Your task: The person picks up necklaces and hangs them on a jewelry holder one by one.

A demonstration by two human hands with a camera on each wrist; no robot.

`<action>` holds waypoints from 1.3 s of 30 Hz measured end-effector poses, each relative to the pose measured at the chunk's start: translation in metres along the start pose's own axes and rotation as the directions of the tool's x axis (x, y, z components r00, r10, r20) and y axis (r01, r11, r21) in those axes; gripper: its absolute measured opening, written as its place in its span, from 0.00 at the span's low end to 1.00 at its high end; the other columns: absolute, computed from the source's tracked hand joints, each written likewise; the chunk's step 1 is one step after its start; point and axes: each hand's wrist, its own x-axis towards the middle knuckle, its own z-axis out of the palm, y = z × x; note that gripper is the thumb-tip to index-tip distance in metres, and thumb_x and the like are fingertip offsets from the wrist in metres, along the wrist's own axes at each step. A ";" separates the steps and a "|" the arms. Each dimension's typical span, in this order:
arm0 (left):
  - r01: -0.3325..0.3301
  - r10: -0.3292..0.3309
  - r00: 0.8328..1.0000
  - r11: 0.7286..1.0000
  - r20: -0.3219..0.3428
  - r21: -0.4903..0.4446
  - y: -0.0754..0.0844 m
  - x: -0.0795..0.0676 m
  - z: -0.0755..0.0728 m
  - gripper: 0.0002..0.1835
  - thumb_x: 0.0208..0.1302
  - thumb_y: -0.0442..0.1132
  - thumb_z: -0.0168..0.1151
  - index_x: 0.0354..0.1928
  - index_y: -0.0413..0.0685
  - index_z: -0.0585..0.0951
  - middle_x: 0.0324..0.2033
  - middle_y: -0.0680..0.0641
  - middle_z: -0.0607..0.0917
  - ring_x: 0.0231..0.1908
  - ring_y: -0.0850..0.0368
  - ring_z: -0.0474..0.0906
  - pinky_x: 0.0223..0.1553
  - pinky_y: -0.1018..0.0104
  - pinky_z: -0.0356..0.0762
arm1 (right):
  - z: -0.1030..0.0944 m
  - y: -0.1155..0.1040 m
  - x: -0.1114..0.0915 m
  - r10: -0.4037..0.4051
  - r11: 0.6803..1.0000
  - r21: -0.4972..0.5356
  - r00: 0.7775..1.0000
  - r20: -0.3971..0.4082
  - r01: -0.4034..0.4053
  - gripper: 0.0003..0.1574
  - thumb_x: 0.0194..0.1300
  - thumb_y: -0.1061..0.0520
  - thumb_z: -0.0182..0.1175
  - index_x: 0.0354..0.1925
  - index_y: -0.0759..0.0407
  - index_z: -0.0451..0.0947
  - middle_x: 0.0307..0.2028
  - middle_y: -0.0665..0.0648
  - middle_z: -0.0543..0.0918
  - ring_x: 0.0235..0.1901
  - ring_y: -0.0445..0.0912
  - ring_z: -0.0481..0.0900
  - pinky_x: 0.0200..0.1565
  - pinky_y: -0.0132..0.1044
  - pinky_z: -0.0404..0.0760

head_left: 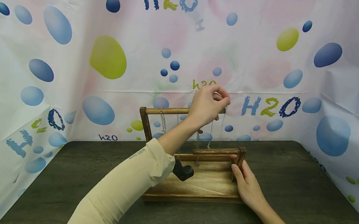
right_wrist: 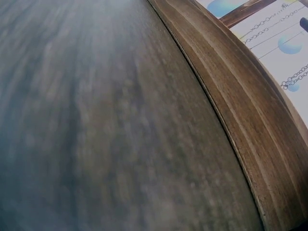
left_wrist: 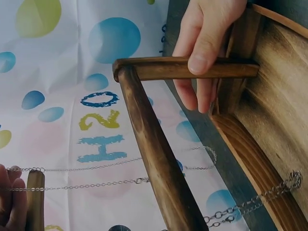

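A wooden jewelry stand (head_left: pixel 205 178) with an upper bar (head_left: pixel 170 110), a lower bar (head_left: pixel 219 151) and a tray base stands on the table. My left hand (head_left: pixel 207 105) is at the right end of the upper bar, pinching a thin silver chain necklace (left_wrist: pixel 96 186). In the left wrist view the chain runs from the fingertips past the bar's end to a loop. Lower down, my right hand (head_left: pixel 249 185) holds the stand's right post (head_left: pixel 240 163), thumb on one side and fingers on the other. The right wrist view shows the stand's wooden edge (right_wrist: pixel 240 115), not the hand.
Other silver chains (head_left: pixel 162 119) hang from the upper bar, and a thicker chain (left_wrist: pixel 245 204) shows by the lower bar. The dark wood table (head_left: pixel 97 176) meets a white printed backdrop (head_left: pixel 260 62) behind and at both sides. My left forearm crosses before the stand's left half.
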 end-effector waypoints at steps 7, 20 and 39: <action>-0.082 0.093 0.994 0.984 -0.062 0.155 -0.003 0.001 0.001 0.03 0.71 0.35 0.63 0.37 0.47 0.84 0.31 0.51 0.87 0.24 0.61 0.81 0.23 0.69 0.77 | 0.000 0.000 -0.001 0.002 1.000 -0.004 1.000 0.002 -0.002 0.24 0.82 0.55 0.44 0.72 0.53 0.64 0.70 0.63 0.68 0.68 0.61 0.66 0.56 0.25 0.66; -0.109 0.132 0.991 0.924 -0.037 0.366 -0.004 0.003 0.003 0.03 0.72 0.38 0.62 0.38 0.50 0.83 0.33 0.52 0.87 0.29 0.64 0.81 0.25 0.73 0.75 | 0.000 0.000 0.000 -0.007 1.000 0.006 1.000 0.006 0.007 0.24 0.82 0.55 0.44 0.72 0.54 0.64 0.70 0.63 0.67 0.69 0.62 0.64 0.57 0.23 0.64; -0.211 0.250 0.968 0.791 0.012 0.574 -0.006 0.005 0.000 0.06 0.73 0.38 0.60 0.39 0.48 0.84 0.28 0.53 0.85 0.23 0.62 0.76 0.24 0.73 0.72 | 0.000 0.001 0.001 0.019 1.000 -0.011 1.000 0.004 -0.019 0.24 0.82 0.54 0.44 0.71 0.54 0.65 0.69 0.63 0.69 0.66 0.60 0.68 0.58 0.46 0.70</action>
